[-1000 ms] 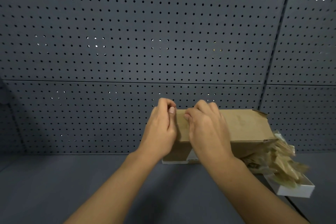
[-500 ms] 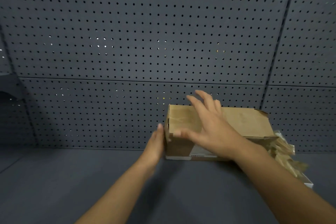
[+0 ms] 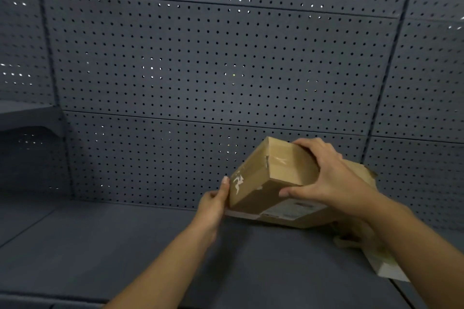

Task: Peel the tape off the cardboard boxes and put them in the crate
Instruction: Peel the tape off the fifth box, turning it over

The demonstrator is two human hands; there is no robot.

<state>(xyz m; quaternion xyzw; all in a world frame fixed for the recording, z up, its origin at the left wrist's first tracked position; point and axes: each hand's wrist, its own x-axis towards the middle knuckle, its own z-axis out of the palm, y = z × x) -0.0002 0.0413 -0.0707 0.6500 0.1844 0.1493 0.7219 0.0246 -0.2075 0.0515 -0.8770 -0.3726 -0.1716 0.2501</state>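
Pegboard [image 3: 226,63] backs a grey worktop [image 3: 100,246]. Toward its back-right, the box [image 3: 271,173] is tilted, right hand [image 3: 334,178] curled over its top, left hand [image 3: 213,204] flat against its end. Brace firmly; peel the glossy tape [image 3: 278,159] slowly.

box label: the white sticker [image 3: 292,211] on the low side of the cardboard box [image 3: 281,173] I'm holding has dark print lines, way too blurry to read
tape: glossy, no print I can see
readable text: none, honestly
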